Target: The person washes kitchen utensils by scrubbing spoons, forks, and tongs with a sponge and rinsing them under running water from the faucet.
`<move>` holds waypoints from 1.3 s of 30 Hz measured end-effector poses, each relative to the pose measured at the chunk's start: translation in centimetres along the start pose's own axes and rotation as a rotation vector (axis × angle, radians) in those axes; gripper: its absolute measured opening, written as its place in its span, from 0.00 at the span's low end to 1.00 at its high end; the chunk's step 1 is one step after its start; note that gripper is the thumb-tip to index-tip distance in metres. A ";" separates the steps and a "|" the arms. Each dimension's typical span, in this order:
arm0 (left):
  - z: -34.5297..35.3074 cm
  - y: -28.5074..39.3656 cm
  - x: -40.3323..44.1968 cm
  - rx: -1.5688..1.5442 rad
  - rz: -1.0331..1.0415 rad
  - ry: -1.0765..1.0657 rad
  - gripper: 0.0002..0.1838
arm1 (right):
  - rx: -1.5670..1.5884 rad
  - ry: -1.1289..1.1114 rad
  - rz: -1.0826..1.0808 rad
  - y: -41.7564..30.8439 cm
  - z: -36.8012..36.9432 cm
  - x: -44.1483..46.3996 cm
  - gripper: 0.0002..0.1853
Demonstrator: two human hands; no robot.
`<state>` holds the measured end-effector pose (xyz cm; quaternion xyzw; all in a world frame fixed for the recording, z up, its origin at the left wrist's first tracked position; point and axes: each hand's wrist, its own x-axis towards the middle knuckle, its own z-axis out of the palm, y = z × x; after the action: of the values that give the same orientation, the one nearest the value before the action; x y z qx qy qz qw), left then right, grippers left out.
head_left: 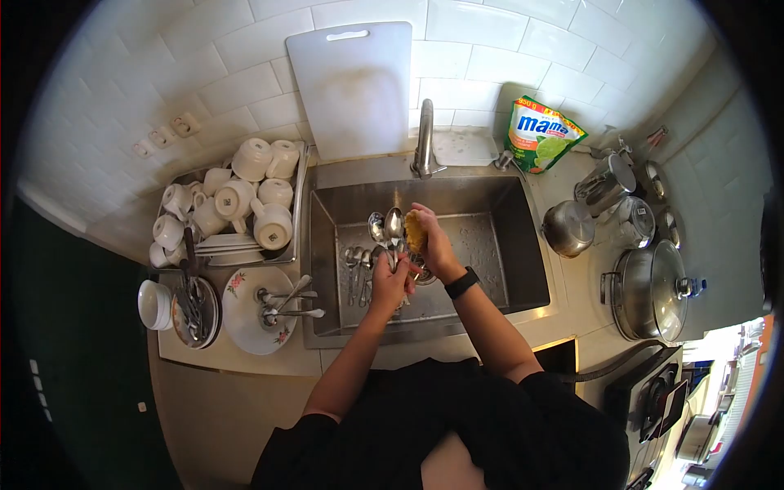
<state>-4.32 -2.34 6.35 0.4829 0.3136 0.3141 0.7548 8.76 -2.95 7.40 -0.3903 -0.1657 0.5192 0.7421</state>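
Note:
Over the steel sink [523, 245], my left hand [392, 282] is closed round several metal spoons [394, 222], their bowls pointing up towards the faucet [425, 139]. My right hand [438, 249], with a dark band on the wrist, grips a yellow sponge [415, 233] just right of those spoons. More spoons [357, 260] lie on the sink floor to the left of my left hand. Part of the drain [425, 278] shows beneath my hands.
White cups [235, 200] fill a rack at left. Cutlery rests on a floral plate [257, 327] below it. Behind the sink stand a white board [351, 90] and a green pouch [543, 139]. Steel pots [569, 229] and a lidded pot [649, 294] stand at right, near a stove [645, 392].

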 end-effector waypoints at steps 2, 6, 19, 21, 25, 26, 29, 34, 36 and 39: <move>0.2 -0.1 0.1 -0.004 0.020 0.004 0.05 | -0.553 0.211 -0.384 2.7 -1.9 1.8 0.26; 1.1 -0.5 -0.4 0.000 0.089 0.039 0.04 | -0.790 0.393 -0.200 -0.3 2.1 -1.6 0.22; 2.1 -0.4 -0.6 0.002 0.078 -0.013 0.06 | -0.817 0.239 -0.117 -0.9 0.0 0.0 0.13; 2.1 -0.1 -0.5 0.038 0.028 -0.011 0.07 | -0.790 0.313 -0.137 -0.7 0.1 -0.1 0.14; 0.8 -0.5 -0.7 0.037 -0.101 -0.038 0.09 | -0.757 0.096 -0.422 0.9 -1.0 0.2 0.08; 0.6 -0.7 -0.7 0.052 -0.124 -0.053 0.09 | -0.827 0.045 -0.449 0.8 -1.9 0.5 0.08; 0.1 -1.0 -0.5 0.086 -0.098 -0.112 0.09 | -1.070 0.049 -0.482 -0.8 -1.8 -0.2 0.09; 1.1 1.2 -0.9 -0.035 -0.150 -0.088 0.11 | -0.866 0.184 -0.312 -0.2 -1.1 -0.7 0.13; 0.9 1.5 -0.9 -0.035 -0.141 -0.063 0.11 | -0.750 0.134 -0.443 0.9 -1.2 -0.7 0.14; 0.5 1.5 -0.7 -0.012 -0.138 -0.041 0.10 | -0.985 0.004 -0.449 0.5 -2.2 -0.6 0.15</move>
<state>-4.64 -2.67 8.00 0.4621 0.3285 0.2533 0.7838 9.61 -4.29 5.75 -0.6479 -0.4676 0.2080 0.5641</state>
